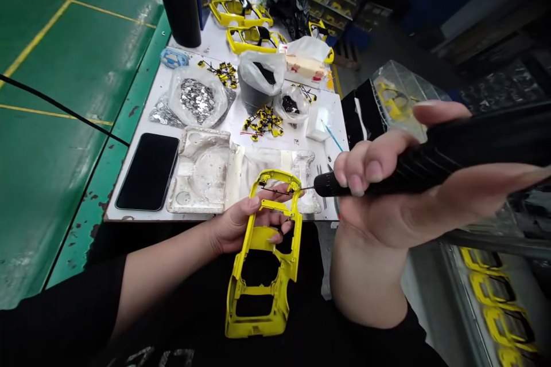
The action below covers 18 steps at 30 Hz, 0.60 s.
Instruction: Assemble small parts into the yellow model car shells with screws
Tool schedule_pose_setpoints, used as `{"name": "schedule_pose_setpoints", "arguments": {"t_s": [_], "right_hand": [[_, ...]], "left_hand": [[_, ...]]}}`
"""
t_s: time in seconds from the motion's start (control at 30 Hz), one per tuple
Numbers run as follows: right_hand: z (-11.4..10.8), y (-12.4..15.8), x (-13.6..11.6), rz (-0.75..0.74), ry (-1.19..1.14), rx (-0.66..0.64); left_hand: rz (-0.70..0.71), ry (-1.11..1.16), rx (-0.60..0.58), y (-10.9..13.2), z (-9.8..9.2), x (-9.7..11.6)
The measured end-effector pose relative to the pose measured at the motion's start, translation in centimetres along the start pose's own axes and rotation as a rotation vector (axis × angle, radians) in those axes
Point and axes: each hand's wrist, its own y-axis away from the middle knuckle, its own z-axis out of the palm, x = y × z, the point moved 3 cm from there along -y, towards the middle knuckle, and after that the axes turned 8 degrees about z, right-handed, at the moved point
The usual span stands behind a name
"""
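Note:
My left hand (pixel 241 219) is closed on a yellow plastic toy car body shell (pixel 263 292), held open side up over my lap. A thin black part (pixel 275 191) spans the shell's far end. In my right hand (pixel 387 200) is a black electric screwdriver (pixel 413 166), lying sideways with the fingers wrapped round its grip. Its thin bit points left and meets the shell's far right corner, beside a small fitting. The bit's very tip is too small to make out.
On the white table stand a foam tray (pixel 202 166), a phone (pixel 147 172), a bag of silver pieces (pixel 198 97), bags of black parts (pixel 262 77), small yellow-black parts (pixel 263 121), and more yellow shells (pixel 241 13). Trays of yellow shells (pixel 493 287) are at the right. A black post (pixel 178 0) rises at back left.

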Motion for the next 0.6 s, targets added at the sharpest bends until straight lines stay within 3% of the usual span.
{"name": "schedule_pose_setpoints", "arguments": {"t_s": [0.27,0.6], "right_hand": [[-1.0,0.7,1.6,-0.131,-0.010,-0.015],[-0.5,0.7,2.1,-0.112,-0.037,-0.093]], "left_hand": [[0.009,-0.021,0.034,0.0,0.5,0.3],[0.011,-0.013,0.036,0.1,0.8,0.4]]}}
